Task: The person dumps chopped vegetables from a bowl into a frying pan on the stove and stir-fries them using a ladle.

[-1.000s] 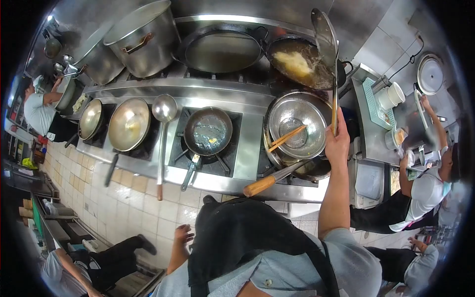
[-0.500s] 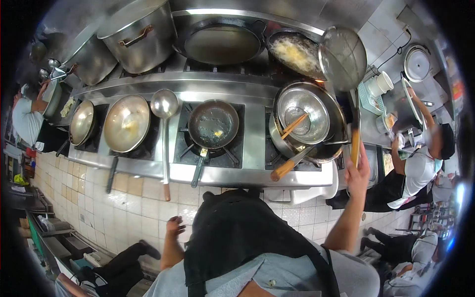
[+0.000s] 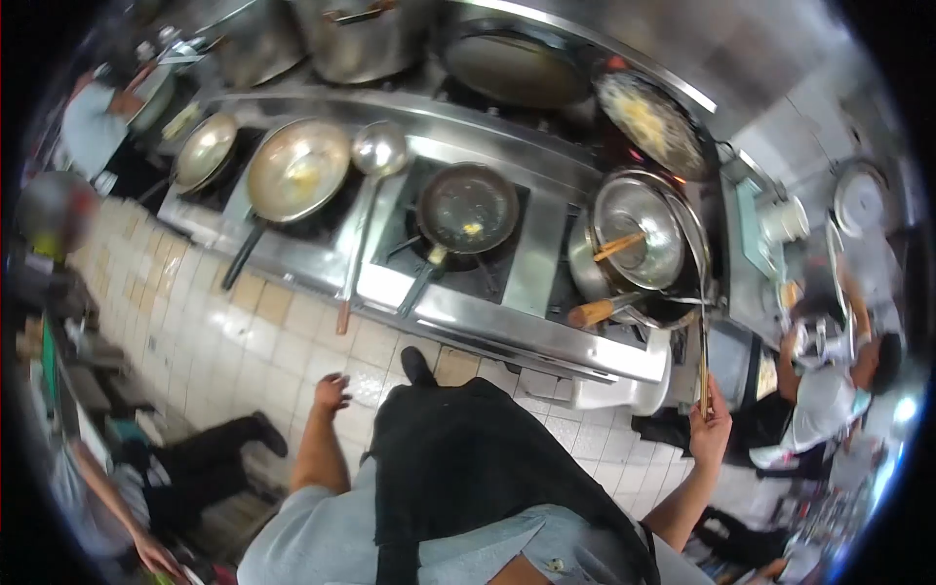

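My right hand [image 3: 711, 425] is wrapped round the wooden handle of a skimmer [image 3: 704, 336]. The skimmer's head is seen nearly edge-on at the right side of a metal strainer bowl [image 3: 639, 222], in which chopsticks [image 3: 618, 246] lie. A second wooden handle [image 3: 606, 310] sticks out toward me from below the strainer. Behind, pale food [image 3: 642, 115] fries in a wok of bubbling oil. My left hand [image 3: 332, 392] hangs over the tiled floor, fingers apart and holding nothing.
A dark frying pan [image 3: 468, 208], a large pan [image 3: 298, 170], a smaller pan [image 3: 207, 152] and a long ladle [image 3: 379, 149] line the stove front. Big pots stand behind. Co-workers are at the left, at the lower left and by the right counter [image 3: 746, 229].
The skimmer has come down and turned from facing me to edge-on beside the strainer. My right hand has moved lower. The whole view has tilted, and the stove now slants down to the right.
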The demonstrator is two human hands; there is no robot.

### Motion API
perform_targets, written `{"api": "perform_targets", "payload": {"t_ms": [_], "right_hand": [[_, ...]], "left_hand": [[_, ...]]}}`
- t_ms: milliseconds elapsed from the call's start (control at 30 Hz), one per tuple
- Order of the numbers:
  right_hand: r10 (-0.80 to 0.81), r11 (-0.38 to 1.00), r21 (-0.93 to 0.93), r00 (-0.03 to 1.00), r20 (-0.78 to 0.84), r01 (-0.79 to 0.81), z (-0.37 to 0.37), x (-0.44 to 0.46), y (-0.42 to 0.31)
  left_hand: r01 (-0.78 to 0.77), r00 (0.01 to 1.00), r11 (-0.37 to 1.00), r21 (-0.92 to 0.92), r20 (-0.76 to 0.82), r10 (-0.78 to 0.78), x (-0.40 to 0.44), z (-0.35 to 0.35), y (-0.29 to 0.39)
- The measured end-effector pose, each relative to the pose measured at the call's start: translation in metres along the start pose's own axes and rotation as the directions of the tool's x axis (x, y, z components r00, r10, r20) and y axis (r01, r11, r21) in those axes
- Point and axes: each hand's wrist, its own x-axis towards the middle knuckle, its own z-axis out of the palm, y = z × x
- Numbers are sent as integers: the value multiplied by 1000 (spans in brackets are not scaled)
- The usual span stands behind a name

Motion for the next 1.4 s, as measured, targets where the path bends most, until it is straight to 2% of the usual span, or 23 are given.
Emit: {"api": "perform_targets", "payload": {"t_ms": [33, 67, 133, 167, 200, 233, 267, 333, 400, 433, 467, 567, 600, 667, 733, 800, 867, 933, 1000, 1067, 1167, 1333, 1400], "right_hand": [[88, 996, 0, 994, 69, -88, 2, 7, -3], [-31, 999, -24, 999, 19, 31, 10, 12, 24], [187, 972, 112, 972, 145, -204, 9, 17, 23], [167, 976, 114, 976, 141, -184, 11, 18, 40], [151, 980, 112, 979, 134, -167, 12, 22, 54], [194, 981, -10, 970, 146, -194, 7, 23, 42], [-107, 990, -80, 991, 74, 113, 6, 31, 85], [-114, 914, -390, 993, 8, 108, -5, 37, 86], [-247, 923, -339, 955, -161, 182, -4, 51, 65], [-273, 936, -289, 932, -239, 200, 1, 50, 21], [-290, 935, -276, 931, -223, 225, 10, 59, 7], [-385, 905, 48, 863, -327, 422, 42, 70, -50], [-402, 896, 55, 858, -319, 440, 59, 67, -75], [-369, 827, 424, 925, -88, 370, 95, 56, -118], [-446, 782, 522, 891, 88, 340, 144, 39, -156], [-470, 789, 578, 813, 345, 210, 197, 20, -185], [-477, 816, 559, 719, 505, 149, 248, -10, -225], [-518, 836, 513, 589, 620, 195, 290, -31, -256], [-500, 856, 477, 559, 661, 201, 324, -49, -275], [-483, 871, 443, 528, 698, 211, 357, -56, -288], [-493, 869, 443, 470, 732, 221, 380, -69, -304], [-473, 876, 351, 446, 760, 331, 406, -67, -327], [-264, 915, 360, 406, 875, -183, 430, -63, -337]], "left_hand": [[13, 1000, 1000, 15, -11, -13, -6, 5, -6], [32, 999, 999, 28, -27, -32, -13, 10, -17], [77, 996, 996, 53, -49, -75, -35, 26, -34], [81, 995, 993, 91, -66, -75, -48, 32, -41], [89, 994, 987, 132, -76, -79, -62, 35, -51], [33, 997, 983, 182, -80, -19, -73, 33, -66], [48, 993, 987, 152, -111, -31, -80, 31, -84], [137, 984, 965, 224, -142, -107, -98, 26, -109], [203, 966, 967, 152, -192, -173, -111, 23, -127], [208, 963, 967, 147, -203, -176, -116, 19, -140], [214, 960, 966, 144, -215, -180, -121, 12, -151], [237, 946, 968, 76, -244, -213, -128, -2, -171], [243, 943, 968, 56, -248, -222, -126, -8, -176], [213, 947, 977, -3, -244, -208, -122, -15, -174], [184, 951, 981, -58, -241, -193, -117, -27, -174], [105, 959, 982, -158, -244, -142, -110, -44, -174], [68, 958, 978, -197, -261, -119, -107, -67, -174], [28, 947, 939, -342, -293, -135, -108, -94, -181], [55, 953, 941, -333, -265, -150, -113, -126, -190], [76, 918, 868, -490, -307, -253, -119, -150, -208], [128, 900, 865, -486, -310, -307, -127, -183, -214], [35, 930, 878, -478, -307, -204, -90, -202, -177], [-54, 957, 877, -478, -275, -91, -60, -200, -149]]}}
